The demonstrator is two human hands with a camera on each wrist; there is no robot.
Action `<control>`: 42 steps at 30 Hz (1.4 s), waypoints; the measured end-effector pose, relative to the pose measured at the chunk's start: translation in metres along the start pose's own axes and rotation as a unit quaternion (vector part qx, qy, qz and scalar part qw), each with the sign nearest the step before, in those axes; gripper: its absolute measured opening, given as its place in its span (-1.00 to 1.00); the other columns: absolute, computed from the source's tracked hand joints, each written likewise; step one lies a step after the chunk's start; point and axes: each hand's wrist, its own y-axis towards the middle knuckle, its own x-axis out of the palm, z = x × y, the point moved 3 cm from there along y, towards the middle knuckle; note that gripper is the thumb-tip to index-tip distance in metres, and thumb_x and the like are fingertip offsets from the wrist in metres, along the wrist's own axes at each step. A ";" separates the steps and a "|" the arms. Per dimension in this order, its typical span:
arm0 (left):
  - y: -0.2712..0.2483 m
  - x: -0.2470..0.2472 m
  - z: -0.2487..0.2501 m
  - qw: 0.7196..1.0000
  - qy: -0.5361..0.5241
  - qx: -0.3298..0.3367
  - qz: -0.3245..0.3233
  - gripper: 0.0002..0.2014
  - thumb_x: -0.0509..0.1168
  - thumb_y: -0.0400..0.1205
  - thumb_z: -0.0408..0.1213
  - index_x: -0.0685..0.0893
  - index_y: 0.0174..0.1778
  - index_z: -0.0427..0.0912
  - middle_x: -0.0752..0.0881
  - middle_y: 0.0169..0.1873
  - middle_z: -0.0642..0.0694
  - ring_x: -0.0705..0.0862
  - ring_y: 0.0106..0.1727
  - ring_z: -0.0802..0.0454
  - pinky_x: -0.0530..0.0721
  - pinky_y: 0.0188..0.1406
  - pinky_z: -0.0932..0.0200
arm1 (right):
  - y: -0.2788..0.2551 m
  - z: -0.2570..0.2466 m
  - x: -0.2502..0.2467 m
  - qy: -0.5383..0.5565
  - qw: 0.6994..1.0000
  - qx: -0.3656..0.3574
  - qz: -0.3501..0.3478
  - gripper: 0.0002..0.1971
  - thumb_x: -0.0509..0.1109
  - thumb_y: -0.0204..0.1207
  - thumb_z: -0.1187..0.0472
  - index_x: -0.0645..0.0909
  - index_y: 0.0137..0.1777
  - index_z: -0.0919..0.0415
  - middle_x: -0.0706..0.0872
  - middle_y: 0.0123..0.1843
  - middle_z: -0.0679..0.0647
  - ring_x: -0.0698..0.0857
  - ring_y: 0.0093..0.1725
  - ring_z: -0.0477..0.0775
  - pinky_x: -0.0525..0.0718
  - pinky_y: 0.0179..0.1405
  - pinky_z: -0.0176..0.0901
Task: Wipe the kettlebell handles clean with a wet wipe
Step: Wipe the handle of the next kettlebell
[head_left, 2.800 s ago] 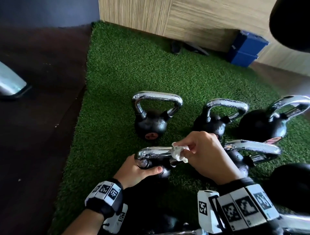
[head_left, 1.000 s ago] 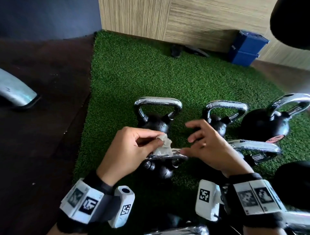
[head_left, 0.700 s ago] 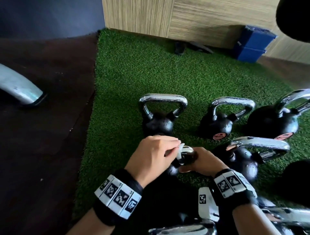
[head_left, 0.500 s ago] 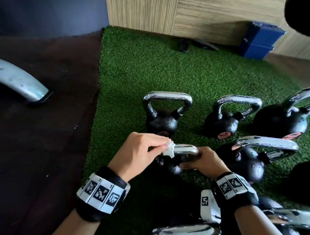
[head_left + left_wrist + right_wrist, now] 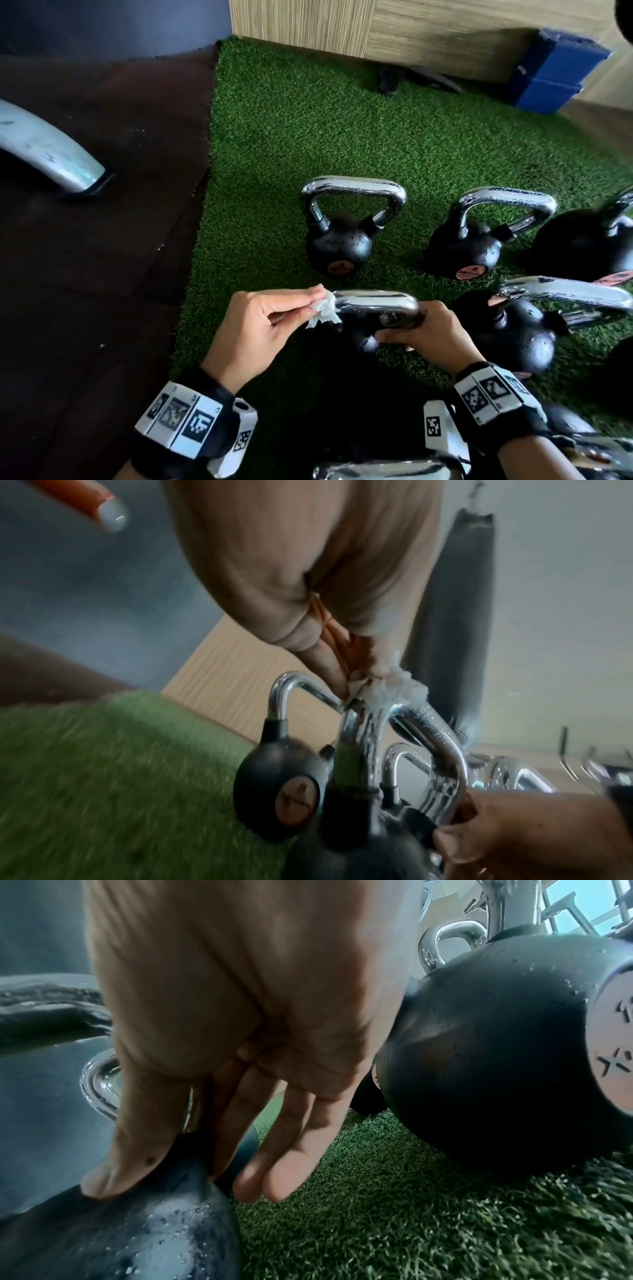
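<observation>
Since the earlier frames the wet wipe [image 5: 323, 311] has passed from the right hand [image 5: 426, 334] to the left hand [image 5: 260, 323], whose thumb and fingertips pinch it against the left end of the chrome handle [image 5: 375, 303]. The right hand grips the handle's right end. The near kettlebell [image 5: 363, 339] stands on green turf [image 5: 308, 137] with other kettlebells just behind.

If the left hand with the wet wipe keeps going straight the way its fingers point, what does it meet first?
The left hand points right along the chrome handle, wet wipe at its left end. Going on, it would likely reach the right hand gripping the handle's right end, though depth is uncertain.
</observation>
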 end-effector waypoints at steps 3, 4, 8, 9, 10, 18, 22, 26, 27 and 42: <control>-0.011 0.003 -0.020 0.995 -0.057 -0.071 0.037 -0.73 0.49 0.59 -0.26 0.84 0.22 -0.12 0.85 0.15 0.10 0.81 0.24 0.12 0.74 0.29 0.20 | -0.001 0.000 0.001 0.010 1.000 -0.002 0.000 -0.57 0.79 -0.05 -0.22 0.84 -0.14 -0.20 0.86 -0.31 -0.15 0.83 -0.30 -0.13 0.85 -0.13 0.07; -0.014 0.005 -0.027 0.991 -0.075 -0.097 0.046 -0.74 0.49 0.59 -0.31 0.85 0.19 -0.09 0.86 0.13 0.08 0.82 0.22 0.11 0.75 0.28 0.16 | -0.002 -0.001 0.001 0.012 1.000 -0.001 0.001 -0.56 0.79 -0.04 -0.21 0.84 -0.14 -0.18 0.86 -0.32 -0.14 0.83 -0.32 -0.10 0.85 -0.15 0.09; -0.025 0.014 -0.038 0.984 -0.107 -0.117 0.077 -0.72 0.49 0.56 -0.33 0.87 0.12 0.09 0.88 0.05 0.06 0.86 0.10 0.10 0.80 0.14 0.22 | -0.004 -0.004 0.001 0.014 1.000 -0.002 0.001 -0.59 0.81 0.01 -0.14 0.84 -0.13 -0.14 0.87 -0.31 -0.11 0.84 -0.33 -0.02 0.85 -0.20 0.13; -0.027 0.015 -0.040 0.985 -0.107 -0.109 0.082 -0.73 0.49 0.55 -0.30 0.87 0.11 0.10 0.88 0.05 0.07 0.86 0.10 0.11 0.79 0.10 0.29 | -0.005 -0.005 0.001 0.014 1.000 -0.002 0.003 -0.60 0.81 0.02 -0.13 0.84 -0.14 -0.13 0.86 -0.31 -0.13 0.84 -0.34 -0.02 0.85 -0.21 0.11; -0.028 0.017 -0.041 0.984 -0.109 -0.109 0.089 -0.72 0.50 0.54 -0.30 0.87 0.11 0.12 0.88 0.05 0.08 0.86 0.09 0.12 0.78 0.09 0.33 | -0.005 -0.005 0.001 0.015 1.000 -0.002 0.004 -0.62 0.81 0.03 -0.12 0.84 -0.15 -0.13 0.86 -0.32 -0.14 0.83 -0.36 -0.02 0.85 -0.22 0.09; -0.044 0.038 -0.059 0.971 -0.140 -0.181 0.066 -0.74 0.62 0.52 -0.29 0.90 0.00 0.20 0.89 0.00 0.02 0.86 0.10 0.11 0.78 0.14 0.25 | -0.007 -0.008 0.002 -0.005 1.000 -0.007 0.018 -0.61 0.80 0.04 -0.14 0.83 -0.14 -0.13 0.84 -0.33 -0.22 0.77 -0.40 -0.23 0.76 -0.35 -0.16; -0.040 0.042 -0.054 0.969 -0.098 -0.192 0.120 -0.73 0.62 0.36 0.09 0.94 -0.11 0.06 0.90 -0.19 0.07 0.89 -0.08 0.14 0.81 -0.08 0.27 | -0.010 -0.008 -0.001 -0.044 0.999 -0.017 0.016 -0.62 0.80 0.02 -0.16 0.78 -0.18 -0.18 0.80 -0.37 -0.32 0.72 -0.36 -0.39 0.50 -0.47 -0.57; -0.020 0.037 -0.052 0.981 -0.054 -0.144 0.122 -0.79 0.64 0.45 -0.01 0.92 -0.12 -0.04 0.89 -0.25 0.13 0.88 -0.19 0.16 0.73 -0.21 0.42 | -0.013 -0.011 -0.008 -0.120 0.992 -0.026 0.023 -0.65 0.78 0.05 0.14 0.60 -0.50 -0.12 0.69 -0.51 -0.15 0.65 -0.43 -0.31 0.42 -0.54 -0.49; -0.014 0.037 -0.054 0.981 -0.050 -0.150 0.114 -0.82 0.63 0.48 -0.07 0.91 -0.09 -0.04 0.89 -0.24 0.14 0.88 -0.17 0.18 0.73 -0.19 0.44 | -0.015 -0.013 -0.009 -0.136 0.989 -0.048 0.024 -0.65 0.72 0.10 0.21 0.57 -0.56 -0.10 0.65 -0.57 -0.10 0.63 -0.48 -0.26 0.41 -0.57 -0.43; 0.044 0.048 -0.066 0.979 -0.034 -0.198 -0.037 -0.73 0.52 0.63 -0.22 0.84 0.25 -0.07 0.85 0.14 0.12 0.77 0.24 0.30 0.65 0.36 0.31 | 0.020 -0.060 0.006 -0.170 0.963 -0.119 -0.173 -0.72 0.55 0.47 0.07 0.61 -0.05 -0.41 0.78 -0.14 -0.22 0.75 -0.15 -0.21 0.69 -0.11 -0.26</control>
